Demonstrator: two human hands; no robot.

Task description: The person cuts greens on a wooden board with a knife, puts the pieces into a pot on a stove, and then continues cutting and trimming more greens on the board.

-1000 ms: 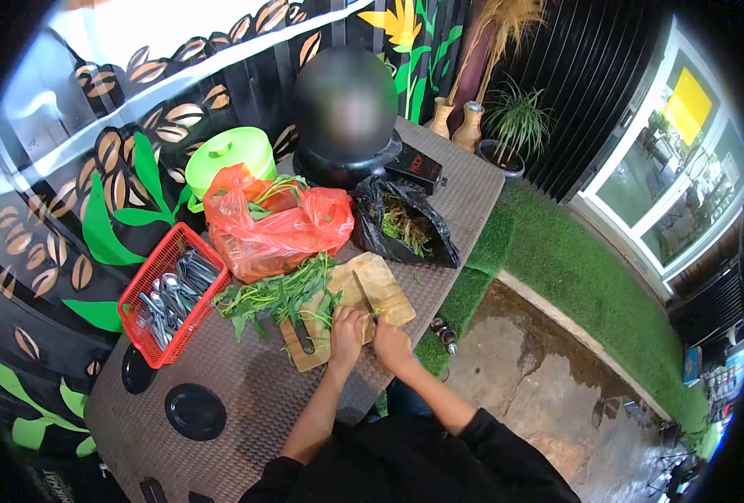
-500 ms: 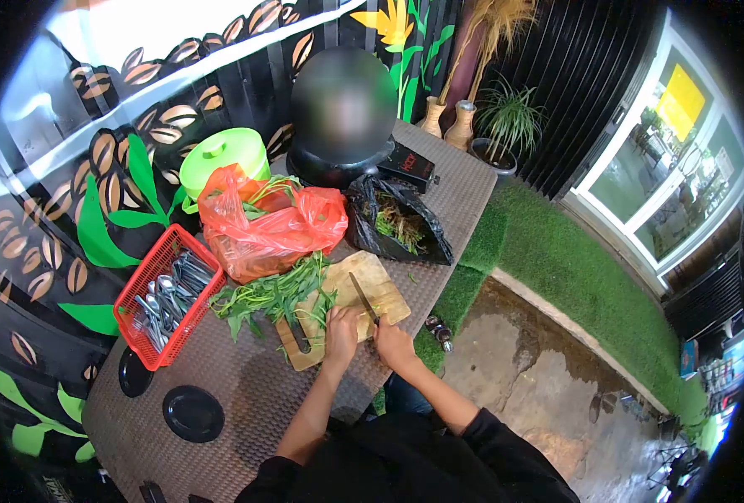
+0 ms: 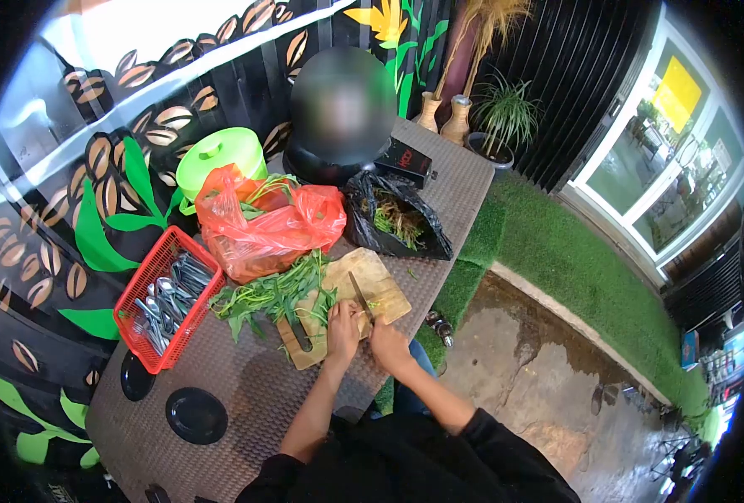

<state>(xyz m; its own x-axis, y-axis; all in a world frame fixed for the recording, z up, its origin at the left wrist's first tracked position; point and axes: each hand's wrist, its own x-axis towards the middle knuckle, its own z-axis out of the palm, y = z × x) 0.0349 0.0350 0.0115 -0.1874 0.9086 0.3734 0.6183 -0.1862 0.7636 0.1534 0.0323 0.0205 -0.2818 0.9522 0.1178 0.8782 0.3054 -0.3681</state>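
Observation:
A wooden cutting board (image 3: 384,289) lies at the table's near edge. On its left part and beside it is a heap of long leafy greens (image 3: 276,293). My left hand (image 3: 343,334) is closed over the board at the right end of the greens, its fingers bent round some stems. My right hand (image 3: 391,348) is wrapped round the handle of a knife (image 3: 358,289), whose blade points away from me across the board. A few small green bits (image 3: 374,305) lie near the blade. My fingers partly hide the stems and the handle.
Behind the board are a red plastic bag (image 3: 263,230) of greens and a black bag (image 3: 397,222) with trimmings. A red basket (image 3: 171,298) of cutlery, a black plate (image 3: 196,415), a lime-green pot (image 3: 221,163) and a black box (image 3: 405,162) share the table (image 3: 255,377).
My right hand has shifted slightly left, closer to my left hand, and the knife has moved a little with it. Small green bits now show beside the blade.

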